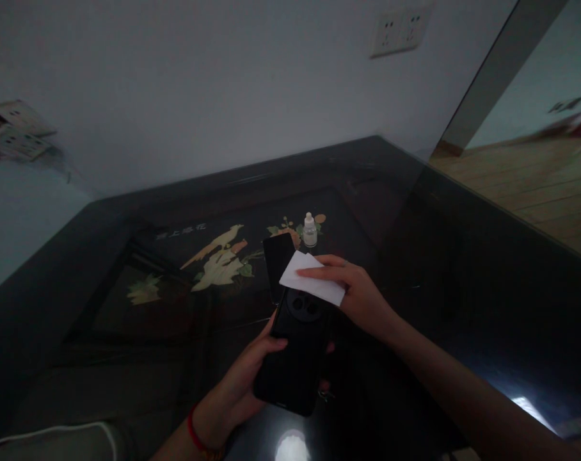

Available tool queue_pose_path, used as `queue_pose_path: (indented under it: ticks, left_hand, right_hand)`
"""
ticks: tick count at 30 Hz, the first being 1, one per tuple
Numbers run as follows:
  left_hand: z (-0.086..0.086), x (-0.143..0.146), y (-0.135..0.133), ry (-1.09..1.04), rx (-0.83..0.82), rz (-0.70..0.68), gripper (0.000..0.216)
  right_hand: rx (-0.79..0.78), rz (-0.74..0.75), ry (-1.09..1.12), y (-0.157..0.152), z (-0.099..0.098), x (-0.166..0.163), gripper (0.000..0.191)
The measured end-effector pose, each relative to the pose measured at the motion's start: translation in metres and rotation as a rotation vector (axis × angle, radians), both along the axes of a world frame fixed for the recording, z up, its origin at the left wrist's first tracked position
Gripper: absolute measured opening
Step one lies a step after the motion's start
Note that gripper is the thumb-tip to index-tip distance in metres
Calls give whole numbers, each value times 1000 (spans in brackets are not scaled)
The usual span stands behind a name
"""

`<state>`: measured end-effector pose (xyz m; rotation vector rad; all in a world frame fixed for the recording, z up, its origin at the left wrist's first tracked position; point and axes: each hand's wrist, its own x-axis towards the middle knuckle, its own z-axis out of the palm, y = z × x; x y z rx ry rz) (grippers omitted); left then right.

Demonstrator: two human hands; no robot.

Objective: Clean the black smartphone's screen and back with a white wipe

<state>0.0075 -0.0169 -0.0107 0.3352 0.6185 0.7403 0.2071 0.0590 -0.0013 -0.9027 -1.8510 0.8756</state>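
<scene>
A black smartphone (pixel 290 358) rests in my left hand (pixel 252 365), its back with the round camera ring facing up. My left thumb lies along its near side, and fingertips show at the other side. Between the fingers of my right hand (pixel 352 288) is a folded white tissue (pixel 310 275), which covers the phone's top edge, just above the camera ring. Whether the tissue presses on the phone cannot be made out. Beyond the tissue, a flat black rectangular object (pixel 277 256) lies on the table, partly hidden. A small clear bottle with a white cap (pixel 310 230) stands upright behind it.
The dark glossy table (pixel 391 211) has a bird-and-flower picture (pixel 218 256) on its top and meets the wall at the back. Wall sockets (pixel 400 32) are at upper right, and more fittings (pixel 19 131) at far left. A white cable (pixel 79 428) runs at lower left.
</scene>
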Motion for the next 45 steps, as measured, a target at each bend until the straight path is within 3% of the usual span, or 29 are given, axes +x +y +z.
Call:
queue_pose_path:
  ticks: [11,20,31,36,45]
  left_hand:
    - [2,2,-2,22,53,-22,75]
    - [6,2,-4,38,9,-25,75]
    - [1,1,-2,-11,28,-35,79]
    - [3,2,-2,-15,22,-30,78]
    - [5,2,-2,34,-49,-39,74]
  right_hand:
    - [179,9,-115,-2,1,-2,41]
    - [36,138,-109,-3,8,-1,44]
    - [88,-37,-12,-3,8,1,34]
    - [198,-74,-116,-3,3,5,34]
    - [584,-167,-216,-4,-2,3,28]
